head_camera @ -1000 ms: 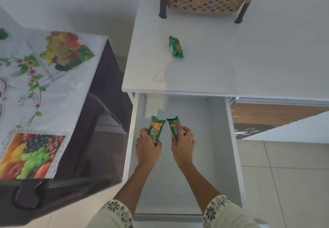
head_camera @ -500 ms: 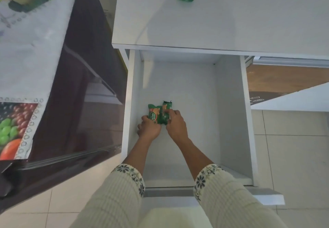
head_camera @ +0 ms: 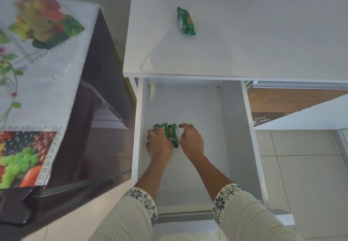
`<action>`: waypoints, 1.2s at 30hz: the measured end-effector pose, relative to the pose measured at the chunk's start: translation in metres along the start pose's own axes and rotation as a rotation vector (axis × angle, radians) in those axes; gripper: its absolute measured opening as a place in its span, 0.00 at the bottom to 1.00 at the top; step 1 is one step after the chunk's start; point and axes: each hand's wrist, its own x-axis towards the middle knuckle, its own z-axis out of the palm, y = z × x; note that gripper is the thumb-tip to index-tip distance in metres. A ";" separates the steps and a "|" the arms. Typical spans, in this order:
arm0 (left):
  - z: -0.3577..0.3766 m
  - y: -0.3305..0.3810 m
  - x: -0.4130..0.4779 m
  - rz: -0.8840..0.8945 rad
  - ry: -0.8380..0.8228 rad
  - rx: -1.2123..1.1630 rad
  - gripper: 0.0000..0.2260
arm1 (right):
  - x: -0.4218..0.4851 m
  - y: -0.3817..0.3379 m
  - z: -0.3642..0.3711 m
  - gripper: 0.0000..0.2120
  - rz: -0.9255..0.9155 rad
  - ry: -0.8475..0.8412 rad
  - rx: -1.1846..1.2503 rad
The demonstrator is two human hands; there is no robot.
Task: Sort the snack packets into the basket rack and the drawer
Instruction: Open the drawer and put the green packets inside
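Packets [head_camera: 173,134] down in the drawer [head_camera: 233,128] — right grip empty
Held a second ago, both now lie side by side on its floor; right hand [head_camera: 191,140] loose just beside them, left hand [head_camera: 160,143] spread flat on the left one. A third packet [head_camera: 185,21] waits on the bench [head_camera: 263,43] — likely next.

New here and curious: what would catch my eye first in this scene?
Two green snack packets lie side by side in the open white drawer, the left hand resting on one, the right hand beside them. A third green packet lies alone on the tabletop above.
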 end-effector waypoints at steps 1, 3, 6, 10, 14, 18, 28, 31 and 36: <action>-0.008 0.006 -0.003 0.036 0.030 -0.002 0.31 | 0.002 -0.005 -0.007 0.17 -0.016 0.068 0.020; -0.025 0.018 -0.008 0.115 0.095 -0.025 0.28 | 0.009 -0.018 -0.024 0.13 -0.057 0.184 0.068; -0.058 0.038 -0.011 0.254 0.201 -0.103 0.25 | 0.023 -0.045 -0.054 0.09 -0.131 0.309 0.170; -0.107 0.061 -0.001 0.417 0.341 -0.179 0.23 | 0.044 -0.084 -0.095 0.08 -0.249 0.436 0.342; -0.146 0.078 0.019 0.485 0.457 -0.121 0.21 | 0.077 -0.112 -0.133 0.08 -0.334 0.499 0.336; -0.169 0.095 0.040 0.480 0.488 -0.033 0.22 | 0.123 -0.127 -0.164 0.12 -0.340 0.477 0.116; -0.159 0.116 0.079 0.456 0.383 0.109 0.24 | 0.221 -0.132 -0.191 0.19 -0.195 0.093 -0.068; -0.154 0.117 0.081 0.455 0.369 0.152 0.23 | 0.229 -0.131 -0.190 0.19 -0.211 0.045 -0.098; -0.149 0.121 0.082 0.432 0.358 0.169 0.22 | 0.210 -0.112 -0.179 0.16 -0.285 0.173 0.062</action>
